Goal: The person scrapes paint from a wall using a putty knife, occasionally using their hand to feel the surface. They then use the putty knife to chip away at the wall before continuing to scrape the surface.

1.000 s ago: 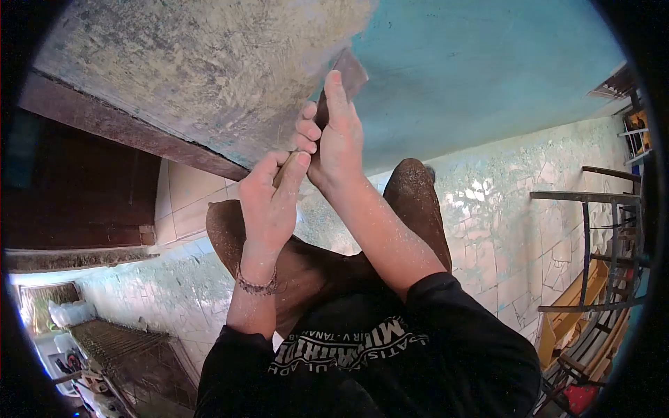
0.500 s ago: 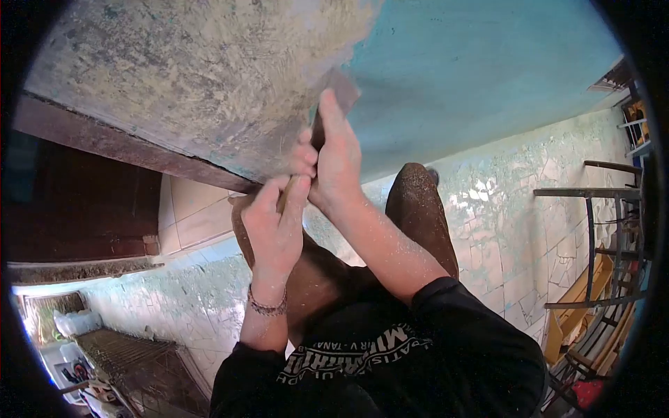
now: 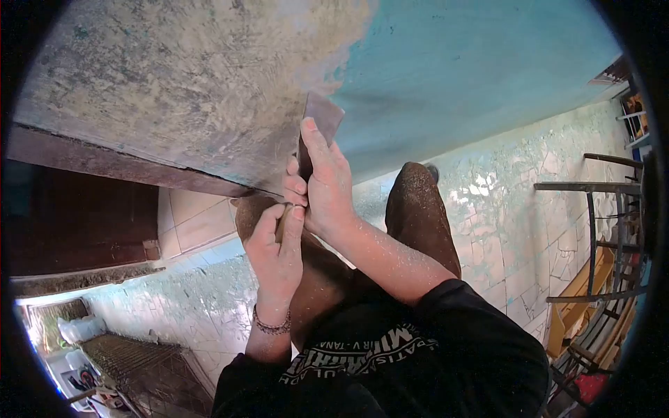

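A paint scraper with a flat grey blade (image 3: 324,113) is held in both hands against the wall (image 3: 230,83). My right hand (image 3: 327,191) is closed round it, thumb lying along the blade's side. Lower down, my left hand (image 3: 274,244) pinches the light-coloured end of the handle, just below my right fingers. Most of the handle is hidden by the hands. The blade lies near the border between the rough, stripped grey-beige surface and the smooth turquoise paint (image 3: 460,70). Pale dust covers both hands and forearms.
A dark wooden door frame (image 3: 125,157) edges the wall at left. Paint flakes litter the tiled floor (image 3: 481,237). Metal-framed furniture (image 3: 592,244) and a yellow wooden piece (image 3: 575,296) stand at right. A brown woven-looking item (image 3: 132,355) is at lower left. My knees are below the wall.
Both hands and the scraper have moved down the wall toward my body and slightly left. The grip looks the same.
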A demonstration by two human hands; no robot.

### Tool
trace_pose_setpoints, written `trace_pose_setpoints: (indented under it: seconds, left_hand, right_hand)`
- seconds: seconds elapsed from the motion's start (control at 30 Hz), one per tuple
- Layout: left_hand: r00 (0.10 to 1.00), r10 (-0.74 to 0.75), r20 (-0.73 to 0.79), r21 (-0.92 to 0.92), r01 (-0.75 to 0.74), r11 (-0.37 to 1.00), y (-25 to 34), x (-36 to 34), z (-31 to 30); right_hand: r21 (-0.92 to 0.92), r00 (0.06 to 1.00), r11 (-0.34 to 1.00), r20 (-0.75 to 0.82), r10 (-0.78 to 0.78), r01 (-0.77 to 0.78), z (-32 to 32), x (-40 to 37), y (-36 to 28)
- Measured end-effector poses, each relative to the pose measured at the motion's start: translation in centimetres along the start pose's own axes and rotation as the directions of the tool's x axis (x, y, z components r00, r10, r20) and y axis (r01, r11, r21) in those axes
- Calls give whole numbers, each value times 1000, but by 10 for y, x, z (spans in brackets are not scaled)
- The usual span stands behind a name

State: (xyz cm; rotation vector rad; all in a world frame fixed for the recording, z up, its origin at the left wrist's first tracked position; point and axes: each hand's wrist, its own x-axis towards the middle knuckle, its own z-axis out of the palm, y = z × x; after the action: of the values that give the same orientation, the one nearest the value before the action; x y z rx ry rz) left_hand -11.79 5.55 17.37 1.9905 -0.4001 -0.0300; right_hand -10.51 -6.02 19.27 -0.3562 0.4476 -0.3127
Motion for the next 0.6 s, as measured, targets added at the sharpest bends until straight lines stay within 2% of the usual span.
trace_pose_setpoints:
  seconds: [0.07,0.17,0.33,0.43,0.6]
  left_hand:
    - [1000,-8,19,7,7,1000,-1,2,0]
    - [997,-40,58,6,40,999,16,17,-4]
    - [996,-31,89,26,29,999,17,10,-1]
    - [993,-77,90,10,77,997,15,6,-3]
    - [992,-112,59,-32,114,993,9,7,-2]
  right_hand:
    - [-29,1000,1000,-2,-7,7,3,2,-3]
    - [63,999,997,-20,-42,43,8,9,-6]
    - [-43,998,999,-49,-24,22,6,2,-14]
    - [5,998,999,-33,-49,49,7,4,-12]
    - [-43,999,998,4,-53,53,8,7,-11]
